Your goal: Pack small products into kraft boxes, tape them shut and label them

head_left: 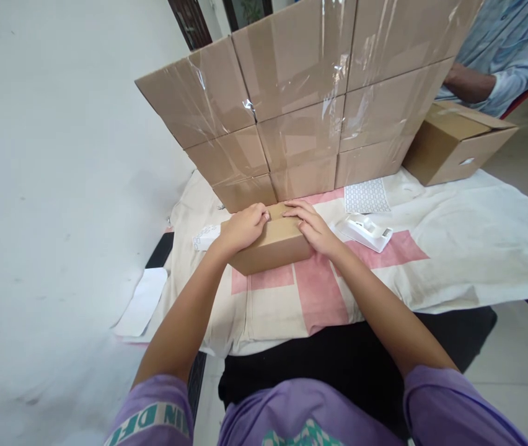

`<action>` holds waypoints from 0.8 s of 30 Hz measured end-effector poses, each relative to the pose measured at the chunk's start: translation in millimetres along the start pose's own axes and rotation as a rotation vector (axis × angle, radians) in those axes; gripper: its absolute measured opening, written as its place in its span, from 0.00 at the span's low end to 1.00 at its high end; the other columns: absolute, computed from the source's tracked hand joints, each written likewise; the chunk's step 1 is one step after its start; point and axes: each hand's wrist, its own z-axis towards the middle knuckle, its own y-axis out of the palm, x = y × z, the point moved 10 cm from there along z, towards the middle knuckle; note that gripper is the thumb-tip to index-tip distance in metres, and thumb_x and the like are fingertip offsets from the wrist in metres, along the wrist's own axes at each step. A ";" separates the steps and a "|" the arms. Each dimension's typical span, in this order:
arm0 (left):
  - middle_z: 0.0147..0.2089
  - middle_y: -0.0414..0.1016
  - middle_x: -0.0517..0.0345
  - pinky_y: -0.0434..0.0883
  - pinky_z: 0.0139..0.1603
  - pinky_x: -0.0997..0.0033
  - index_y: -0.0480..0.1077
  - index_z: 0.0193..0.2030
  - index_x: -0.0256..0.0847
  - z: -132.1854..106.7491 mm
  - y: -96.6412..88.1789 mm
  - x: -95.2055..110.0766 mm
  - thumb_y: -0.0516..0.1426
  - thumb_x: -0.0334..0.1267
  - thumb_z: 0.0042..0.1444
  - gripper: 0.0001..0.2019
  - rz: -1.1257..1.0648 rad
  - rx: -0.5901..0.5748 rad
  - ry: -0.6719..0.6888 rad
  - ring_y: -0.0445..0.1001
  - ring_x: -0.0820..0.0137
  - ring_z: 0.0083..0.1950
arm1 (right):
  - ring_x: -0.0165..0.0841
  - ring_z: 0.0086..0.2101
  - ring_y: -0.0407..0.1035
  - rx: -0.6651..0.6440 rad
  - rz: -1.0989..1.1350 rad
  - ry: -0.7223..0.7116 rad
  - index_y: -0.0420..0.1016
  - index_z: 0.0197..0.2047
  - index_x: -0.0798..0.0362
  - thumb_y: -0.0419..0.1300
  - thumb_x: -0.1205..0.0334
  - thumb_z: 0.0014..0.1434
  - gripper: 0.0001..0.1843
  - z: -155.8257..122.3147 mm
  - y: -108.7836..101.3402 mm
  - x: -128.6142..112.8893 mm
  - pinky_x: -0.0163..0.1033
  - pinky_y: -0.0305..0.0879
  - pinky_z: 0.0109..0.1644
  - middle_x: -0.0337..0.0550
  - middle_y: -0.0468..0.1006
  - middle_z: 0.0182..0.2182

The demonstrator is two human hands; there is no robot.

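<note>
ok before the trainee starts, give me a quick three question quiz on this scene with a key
1. True or false: the right hand rests on the small cardboard box.
2. Where does the white tape dispenser lie? a) on the small cardboard box; b) to the right of the right hand; c) under the right hand
3. Fill in: the panel behind the small cardboard box is made of ____.

Key: 1 true; 2 b; 3 cardboard

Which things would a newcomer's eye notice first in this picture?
Probably the tall wall of taped cardboard, standing at the back of the cloth. Next, the small brown box in front of it, with the left hand and right hand on top. The white tape dispenser lies right of that box.
</note>
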 end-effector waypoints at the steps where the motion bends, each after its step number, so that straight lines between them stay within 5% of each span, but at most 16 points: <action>1: 0.45 0.74 0.53 0.62 0.45 0.59 0.63 0.38 0.44 -0.3 -0.4 -2.1 0.46 0.40 0.70 0.10 -0.013 0.017 0.000 0.70 0.60 0.43 | 0.45 0.66 0.61 0.003 0.000 -0.001 0.75 0.54 0.43 0.49 0.66 0.65 0.20 0.0 -0.2 0.1 0.62 0.55 0.72 0.45 0.68 0.65; 5: 0.38 0.69 0.58 0.63 0.43 0.64 0.61 0.39 0.44 -4.3 -3.9 -17.4 0.45 0.45 0.71 0.11 -0.326 0.057 0.021 0.67 0.64 0.39 | 0.45 0.66 0.61 0.010 -0.003 -0.006 0.75 0.54 0.44 0.49 0.66 0.65 0.19 -0.2 -0.7 -0.4 0.63 0.54 0.72 0.46 0.69 0.64; 8: 0.36 0.67 0.60 0.64 0.42 0.67 0.61 0.38 0.44 -7.7 1.5 -23.4 0.47 0.50 0.70 0.14 -0.501 -0.037 0.018 0.65 0.67 0.37 | 0.45 0.66 0.60 0.005 -0.004 -0.006 0.75 0.54 0.43 0.49 0.65 0.65 0.19 -0.3 -0.3 -0.8 0.64 0.54 0.72 0.46 0.69 0.65; 15: 0.44 0.74 0.57 0.65 0.48 0.63 0.66 0.39 0.44 -6.0 -2.0 -9.4 0.47 0.49 0.70 0.15 -0.245 -0.044 -0.033 0.69 0.63 0.46 | 0.44 0.67 0.60 0.008 -0.007 0.001 0.75 0.54 0.43 0.49 0.65 0.66 0.20 -0.6 -0.6 -0.1 0.62 0.54 0.72 0.45 0.68 0.65; 24: 0.43 0.74 0.58 0.63 0.45 0.64 0.65 0.39 0.44 -4.6 -3.8 -10.6 0.46 0.47 0.71 0.14 -0.218 -0.029 -0.075 0.70 0.64 0.44 | 0.44 0.67 0.60 0.011 0.013 0.002 0.75 0.55 0.45 0.49 0.67 0.65 0.21 -1.1 -0.4 1.6 0.61 0.53 0.73 0.46 0.68 0.65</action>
